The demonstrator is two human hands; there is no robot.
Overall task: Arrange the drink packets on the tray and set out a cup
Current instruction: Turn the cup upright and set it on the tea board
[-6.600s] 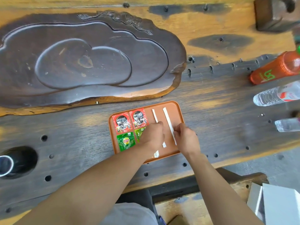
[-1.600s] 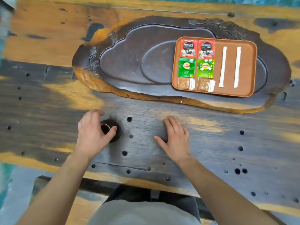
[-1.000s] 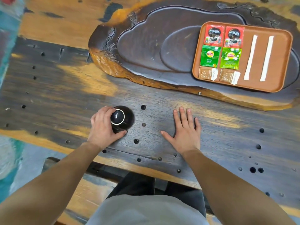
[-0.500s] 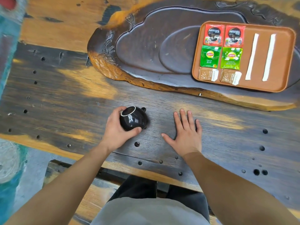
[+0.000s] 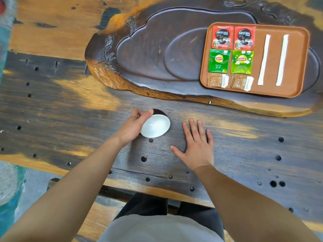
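My left hand grips a small cup, black outside and white inside, its mouth turned up toward the camera just above the dark wooden table. My right hand lies flat on the table to the right of the cup, fingers spread, holding nothing. An orange tray rests on the right part of a carved dark wood tea board. On the tray lie two red coffee packets, two green tea packets, two brown sugar packets and two white sticks.
The table is worn dark wood with yellow patches and several small round holes. Its front edge runs just before my lap. At the far left there is floor and a blurred teal patch.
My left hand has lifted the cup from the table, carried it a little to the right and turned it over, so the white inside shows. My right hand has stayed flat.
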